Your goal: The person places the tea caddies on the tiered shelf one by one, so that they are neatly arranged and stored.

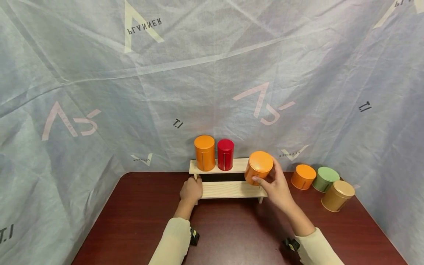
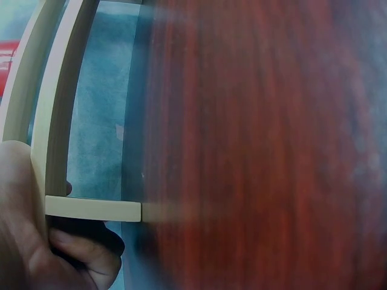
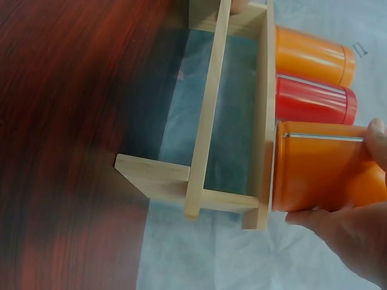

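Observation:
A small two-tier wooden shelf point(image 1: 232, 190) stands at the table's far side. My left hand point(image 1: 192, 189) grips its left end; in the left wrist view the thumb point(image 2: 15, 181) lies on the board and a finger point(image 2: 91, 254) curls beneath it. My right hand point(image 1: 278, 187) holds an orange canister point(image 1: 256, 173) at the right part of the shelf, thumb on one side and fingers around the other. Its base is close to the upper board point(image 3: 263, 121); whether they touch I cannot tell. A taller orange canister point(image 1: 204, 154) and a red canister point(image 1: 225, 156) stand on the upper tier.
To the right on the dark red table point(image 1: 232, 232) are a short orange canister point(image 1: 303, 178), a green canister point(image 1: 324, 180) and a gold canister point(image 1: 336, 197). A grey printed cloth point(image 1: 212, 81) hangs behind the table and along its sides.

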A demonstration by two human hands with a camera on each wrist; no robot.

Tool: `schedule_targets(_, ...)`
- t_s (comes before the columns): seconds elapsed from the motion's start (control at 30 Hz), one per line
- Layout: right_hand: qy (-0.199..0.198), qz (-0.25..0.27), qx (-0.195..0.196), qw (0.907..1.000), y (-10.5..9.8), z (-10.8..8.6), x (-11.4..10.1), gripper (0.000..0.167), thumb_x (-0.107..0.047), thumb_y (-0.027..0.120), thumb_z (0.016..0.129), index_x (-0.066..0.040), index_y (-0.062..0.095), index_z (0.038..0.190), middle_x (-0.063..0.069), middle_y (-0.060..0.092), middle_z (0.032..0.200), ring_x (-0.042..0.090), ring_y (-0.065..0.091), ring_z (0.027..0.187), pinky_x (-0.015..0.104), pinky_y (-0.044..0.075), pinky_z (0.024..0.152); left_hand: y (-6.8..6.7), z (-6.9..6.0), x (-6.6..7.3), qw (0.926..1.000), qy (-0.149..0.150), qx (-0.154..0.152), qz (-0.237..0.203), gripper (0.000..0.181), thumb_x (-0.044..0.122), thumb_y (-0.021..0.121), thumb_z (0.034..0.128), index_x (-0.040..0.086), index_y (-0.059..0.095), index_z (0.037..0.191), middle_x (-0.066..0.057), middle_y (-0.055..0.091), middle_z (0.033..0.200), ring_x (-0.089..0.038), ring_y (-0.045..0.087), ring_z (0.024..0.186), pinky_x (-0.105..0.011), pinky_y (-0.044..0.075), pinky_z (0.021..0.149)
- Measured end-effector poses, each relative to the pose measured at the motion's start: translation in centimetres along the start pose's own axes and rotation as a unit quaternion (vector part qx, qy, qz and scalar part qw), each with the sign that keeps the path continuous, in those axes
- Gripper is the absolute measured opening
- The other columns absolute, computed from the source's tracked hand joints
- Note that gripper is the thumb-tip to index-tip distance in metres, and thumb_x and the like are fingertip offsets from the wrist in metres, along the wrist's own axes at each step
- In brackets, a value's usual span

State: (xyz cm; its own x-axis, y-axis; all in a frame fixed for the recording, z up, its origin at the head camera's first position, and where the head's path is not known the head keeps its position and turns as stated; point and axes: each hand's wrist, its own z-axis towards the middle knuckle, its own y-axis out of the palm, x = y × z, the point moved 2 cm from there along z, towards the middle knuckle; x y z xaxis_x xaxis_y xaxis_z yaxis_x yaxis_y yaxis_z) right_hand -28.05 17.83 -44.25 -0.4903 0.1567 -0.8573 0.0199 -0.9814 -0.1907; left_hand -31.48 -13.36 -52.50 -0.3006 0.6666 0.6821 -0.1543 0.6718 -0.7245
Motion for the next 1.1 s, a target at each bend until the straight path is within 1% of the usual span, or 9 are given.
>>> schedule_targets(0.07, 0.003, -0.002, -0.001, 1.0000, 0.1, 0.0, 0.0, 0.090, 0.003, 0.082, 0.088, -0.014, 0.033, 0.162, -0.009, 0.060, 0.138, -0.002, 0.062, 0.123, 0.014, 0.054, 0.098, 0.1, 0.0, 0.0, 1.0000, 0.004, 0.001, -0.001, 0.047, 0.036, 0.040, 0.1110, 0.010, 0.061, 0.077, -0.009, 0.060, 0.059, -0.025, 0.058, 0.044, -0.039, 0.044, 0.043)
schedule_targets(0.23, 0.007, -0.012, -0.006, 0.9999, 0.4, 0.4, 0.1, 0.091, 0.000, 0.082, 0.089, -0.015, 0.032, 0.163, 0.007, 0.059, 0.143, -0.002, 0.062, 0.123, 0.016, 0.054, 0.098, 0.3, 0.1, 0.0, 1.0000, 0.006, 0.002, 0.000, 0.047, 0.037, 0.040, 0.1108, 0.011, 0.060, 0.077, -0.009, 0.059, 0.060, -0.025, 0.058, 0.046, -0.038, 0.044, 0.043)
schedule_targets(0.33, 0.008, -0.023, -0.013, 0.9996, 0.5, 0.8, 0.0, 0.091, -0.003, 0.083, 0.090, -0.017, 0.031, 0.163, 0.014, 0.058, 0.145, -0.003, 0.063, 0.121, 0.016, 0.055, 0.096, 0.1, 0.2, 0.1, 1.0000, 0.006, 0.003, 0.000, 0.047, 0.037, 0.040, 0.1105, 0.011, 0.060, 0.077, -0.008, 0.059, 0.059, -0.025, 0.058, 0.045, -0.037, 0.044, 0.042)
schedule_targets(0.47, 0.010, -0.032, -0.025, 0.9991, 0.6, 1.3, -0.1, 0.091, -0.006, 0.082, 0.091, -0.020, 0.029, 0.164, 0.015, 0.058, 0.146, -0.002, 0.062, 0.123, 0.015, 0.053, 0.098, -0.2, 0.0, 0.1, 0.9999, 0.009, 0.005, -0.004, 0.046, 0.036, 0.041, 0.1103, 0.011, 0.059, 0.076, -0.008, 0.058, 0.059, -0.025, 0.058, 0.046, -0.037, 0.043, 0.042)
schedule_targets(0.63, 0.016, -0.041, -0.038, 0.9983, 0.7, 2.0, -0.1, 0.088, -0.010, 0.082, 0.093, -0.021, 0.030, 0.163, 0.011, 0.057, 0.147, 0.003, 0.061, 0.127, 0.017, 0.051, 0.103, -0.3, -0.1, 0.1, 1.0000, 0.007, 0.000, -0.006, 0.048, 0.036, 0.040, 0.1107, 0.011, 0.059, 0.074, -0.008, 0.057, 0.057, -0.024, 0.058, 0.045, -0.037, 0.043, 0.041)
schedule_targets(0.83, 0.024, -0.028, -0.056, 0.9977, 0.6, 2.8, -0.1, 0.086, -0.012, 0.080, 0.095, -0.019, 0.028, 0.164, 0.014, 0.057, 0.150, 0.012, 0.060, 0.132, 0.019, 0.052, 0.104, -0.3, -0.2, 0.1, 0.9999, 0.008, -0.001, -0.011, 0.048, 0.035, 0.041, 0.1105, 0.011, 0.059, 0.073, -0.008, 0.057, 0.055, -0.024, 0.058, 0.043, -0.036, 0.044, 0.041)
schedule_targets(0.97, 0.026, -0.017, -0.068, 0.9972, 0.6, 3.2, 0.1, 0.086, -0.011, 0.078, 0.096, -0.017, 0.027, 0.164, 0.015, 0.055, 0.152, 0.024, 0.058, 0.137, 0.029, 0.053, 0.108, -0.3, -0.3, 0.1, 0.9999, 0.008, -0.002, -0.011, 0.048, 0.035, 0.041, 0.1105, 0.010, 0.059, 0.073, -0.007, 0.056, 0.054, -0.024, 0.057, 0.043, -0.036, 0.043, 0.041)
schedule_targets(1.03, 0.026, -0.015, -0.072, 0.9969, 0.6, 3.5, 0.2, 0.085, -0.011, 0.077, 0.097, -0.016, 0.026, 0.164, 0.015, 0.054, 0.154, 0.031, 0.056, 0.140, 0.039, 0.051, 0.112, -0.3, -0.3, 0.1, 0.9999, 0.009, -0.002, -0.012, 0.048, 0.035, 0.041, 0.1103, 0.011, 0.059, 0.072, -0.007, 0.055, 0.053, -0.024, 0.057, 0.042, -0.036, 0.043, 0.040)
schedule_targets(1.1, 0.028, -0.013, -0.075, 0.9967, 0.7, 3.8, 0.3, 0.084, -0.012, 0.077, 0.097, -0.017, 0.026, 0.164, 0.015, 0.052, 0.155, 0.033, 0.054, 0.143, 0.050, 0.048, 0.116, -0.2, -0.3, 0.0, 0.9999, 0.011, -0.001, -0.013, 0.048, 0.034, 0.041, 0.1102, 0.011, 0.059, 0.072, -0.007, 0.055, 0.051, -0.024, 0.057, 0.040, -0.036, 0.042, 0.040)
